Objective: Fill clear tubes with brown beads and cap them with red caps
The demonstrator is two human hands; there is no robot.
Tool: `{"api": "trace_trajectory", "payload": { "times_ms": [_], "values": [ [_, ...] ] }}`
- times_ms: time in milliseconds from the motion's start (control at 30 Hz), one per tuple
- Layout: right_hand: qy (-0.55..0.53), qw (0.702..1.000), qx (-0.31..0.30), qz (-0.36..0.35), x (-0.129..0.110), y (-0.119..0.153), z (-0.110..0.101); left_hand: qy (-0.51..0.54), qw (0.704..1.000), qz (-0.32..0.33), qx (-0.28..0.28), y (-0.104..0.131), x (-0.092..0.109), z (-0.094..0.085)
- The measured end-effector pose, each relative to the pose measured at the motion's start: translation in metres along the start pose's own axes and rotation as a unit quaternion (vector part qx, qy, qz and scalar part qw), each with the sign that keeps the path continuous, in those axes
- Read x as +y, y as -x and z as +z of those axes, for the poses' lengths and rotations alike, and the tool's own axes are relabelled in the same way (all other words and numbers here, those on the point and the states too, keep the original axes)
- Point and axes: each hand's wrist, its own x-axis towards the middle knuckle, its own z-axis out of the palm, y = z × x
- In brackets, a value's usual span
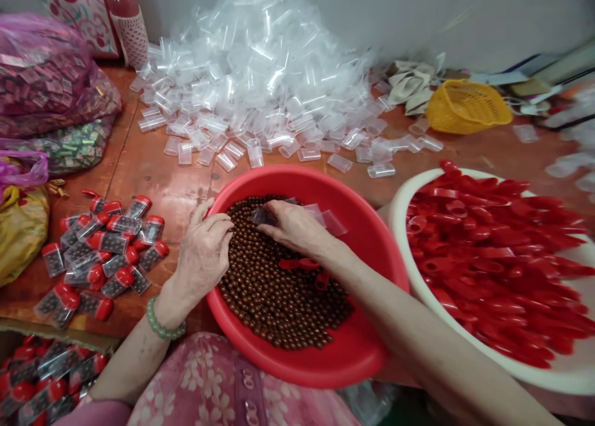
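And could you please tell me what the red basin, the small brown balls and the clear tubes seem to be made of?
Red basin: likely smooth plastic, semi-gloss, with a thick rounded rim. Brown balls: glossy, each with a bright highlight; candy or plastic, I cannot tell. Clear tubes: probably thin, stiff plastic, since they are see-through and show bright glints.

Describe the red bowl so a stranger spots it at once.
Find the tall heap of clear plastic tubes on the wooden table. Just in front of it sits the red bowl. Unlike the white bowl of red pieces to its right, it holds mostly brown balls.
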Motion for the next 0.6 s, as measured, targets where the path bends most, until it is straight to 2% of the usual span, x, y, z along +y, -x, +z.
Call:
{"api": "trace_trajectory", "payload": {
  "times_ms": [100, 167, 333, 400, 500, 600],
  "values": [
    [0.027, 0.997, -0.028, -0.064, 0.003, 0.008, -0.006, 0.005, 1.000, -0.005, 0.006, 0.000, -0.001, 0.001],
    [0.050, 0.995, -0.039, -0.082, -0.002, 0.013, -0.007, 0.011, 1.000, -0.004, 0.008, 0.001, -0.002, 0.002],
    [0.054, 0.984, -0.058, -0.158, -0.031, 0.019, 0.004, 0.035, 0.999, -0.008, 0.014, 0.001, -0.003, 0.004],
    [0.030, 0.978, -0.065, -0.194, -0.039, 0.018, 0.010, 0.040, 0.999, -0.015, 0.010, 0.001, -0.003, 0.004],
    [-0.018, 0.971, -0.067, -0.229, -0.038, 0.016, 0.014, 0.045, 0.999, -0.022, 0.005, 0.001, -0.004, 0.004],
    [-0.160, 0.955, -0.045, -0.246, -0.029, 0.016, 0.013, 0.035, 0.999, -0.026, 0.005, 0.002, -0.002, 0.001]
  ]
}}
